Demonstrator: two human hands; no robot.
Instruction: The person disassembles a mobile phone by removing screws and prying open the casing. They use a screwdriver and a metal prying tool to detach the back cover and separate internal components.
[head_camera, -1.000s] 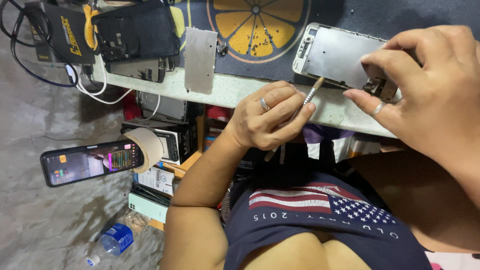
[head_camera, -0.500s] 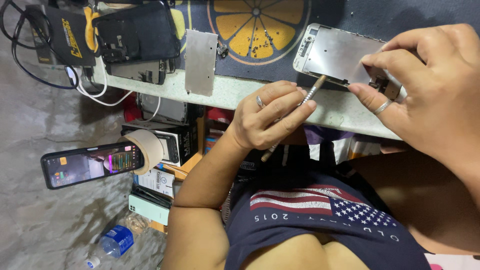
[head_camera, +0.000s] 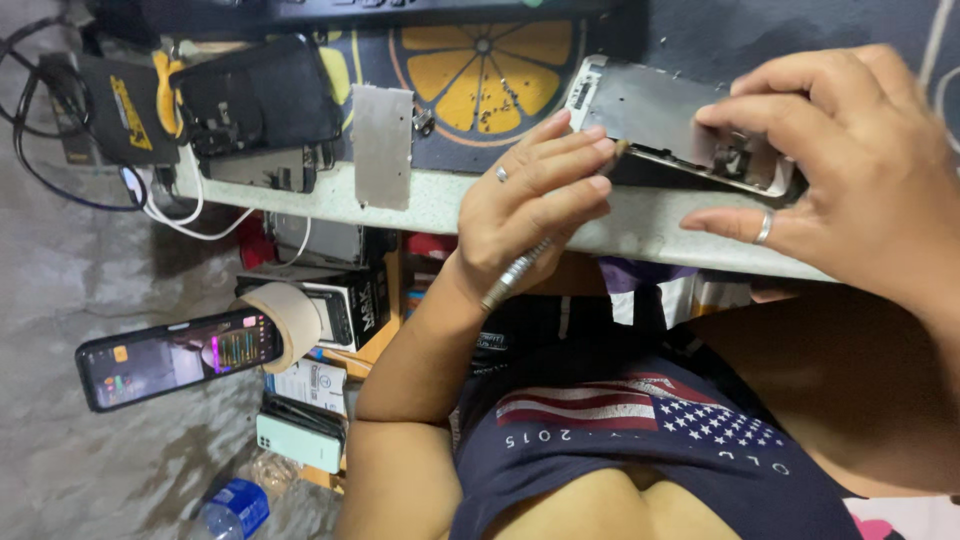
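Your left hand (head_camera: 535, 205) pinches the screwdriver (head_camera: 520, 268), its tip touching the near edge of the panel (head_camera: 650, 110) — long axis running sideways — which your right hand (head_camera: 850, 160) clamps.

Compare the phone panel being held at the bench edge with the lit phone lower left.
The phone panel shows a bare grey metal back; the lit phone shows a glowing screen. The panel is held tilted by the right hand; the lit phone is untouched, well below the bench. Both are flat rectangles.

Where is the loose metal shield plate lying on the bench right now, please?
In the head view, the metal shield plate lies flat on the mat, between the dark opened phone and the orange-slice design.
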